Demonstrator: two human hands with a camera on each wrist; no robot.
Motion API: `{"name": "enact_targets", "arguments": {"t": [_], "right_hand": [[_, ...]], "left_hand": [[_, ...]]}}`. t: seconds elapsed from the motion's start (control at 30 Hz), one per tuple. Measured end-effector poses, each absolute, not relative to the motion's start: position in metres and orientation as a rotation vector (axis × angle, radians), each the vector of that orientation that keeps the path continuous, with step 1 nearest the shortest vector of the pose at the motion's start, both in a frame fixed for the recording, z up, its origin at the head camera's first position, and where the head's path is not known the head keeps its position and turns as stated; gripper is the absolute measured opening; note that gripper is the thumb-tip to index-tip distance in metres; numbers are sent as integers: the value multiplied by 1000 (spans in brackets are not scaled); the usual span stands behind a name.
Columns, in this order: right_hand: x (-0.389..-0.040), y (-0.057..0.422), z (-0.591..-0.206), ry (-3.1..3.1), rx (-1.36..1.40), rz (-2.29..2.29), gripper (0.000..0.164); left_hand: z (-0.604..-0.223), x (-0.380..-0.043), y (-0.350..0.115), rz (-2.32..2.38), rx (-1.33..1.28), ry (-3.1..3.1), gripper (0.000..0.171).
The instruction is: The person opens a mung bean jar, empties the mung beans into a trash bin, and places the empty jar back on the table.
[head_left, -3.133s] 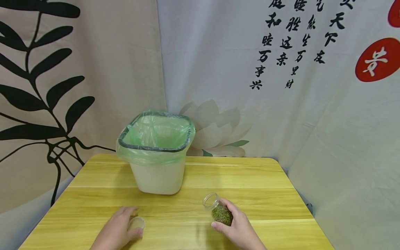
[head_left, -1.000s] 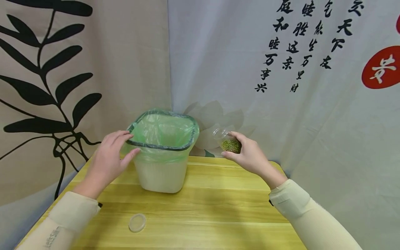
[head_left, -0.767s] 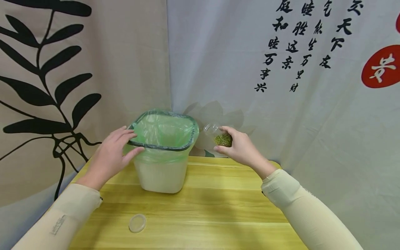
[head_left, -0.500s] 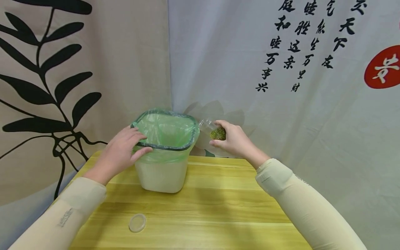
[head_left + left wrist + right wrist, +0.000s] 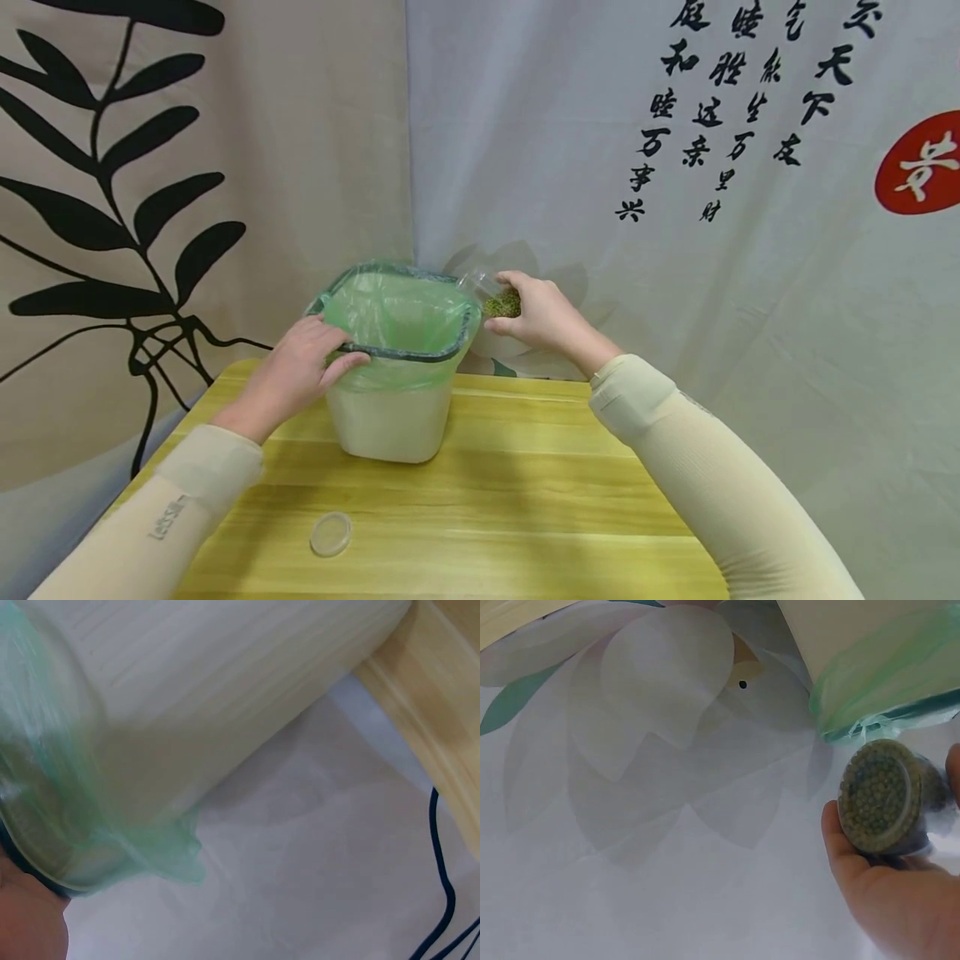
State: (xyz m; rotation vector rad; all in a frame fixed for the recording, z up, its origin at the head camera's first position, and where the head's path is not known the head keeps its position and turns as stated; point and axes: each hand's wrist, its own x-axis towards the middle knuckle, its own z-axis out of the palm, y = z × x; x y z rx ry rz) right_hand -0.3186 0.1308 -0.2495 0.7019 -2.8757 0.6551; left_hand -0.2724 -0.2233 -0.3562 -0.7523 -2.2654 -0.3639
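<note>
My right hand [image 5: 538,310] grips a small clear jar [image 5: 478,287] partly filled with green mung beans [image 5: 502,303]. The jar is tilted left, its mouth at the right rim of the trash can, and the beans sit toward its base. From behind, the right wrist view shows the bean-filled bottom of the jar [image 5: 881,796]. My left hand [image 5: 296,371] holds the near-left rim of the white trash can [image 5: 393,421], which is lined with a green plastic bag [image 5: 390,312]. In the left wrist view only part of the hand [image 5: 30,919] shows, at the dark rim.
A round clear lid [image 5: 331,534] lies on the wooden table [image 5: 480,500] near its front. The trash can stands toward the table's back left. Behind it hang printed cloths [image 5: 510,150] with a plant, a lotus and characters.
The right hand has carried the jar up from the table and left to the can's rim. The left hand has left the lid on the table and come to the can's rim.
</note>
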Motion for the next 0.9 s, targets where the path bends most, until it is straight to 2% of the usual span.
{"name": "enact_targets", "arguments": {"t": [0.3,0.57,0.9], "right_hand": [[-331,106,-248,-2916,708,488,81],[-338,89,-246,-2916,711,290,81],[-341,80,-246,-2876,740,81,79]], "left_hand": [[-360,-277,-215,-345,-788,-2208,30],[-365,-276,-211,-339,-717,-2252,38],[-365,-276,-210,-332,-697,-2272,43]]}}
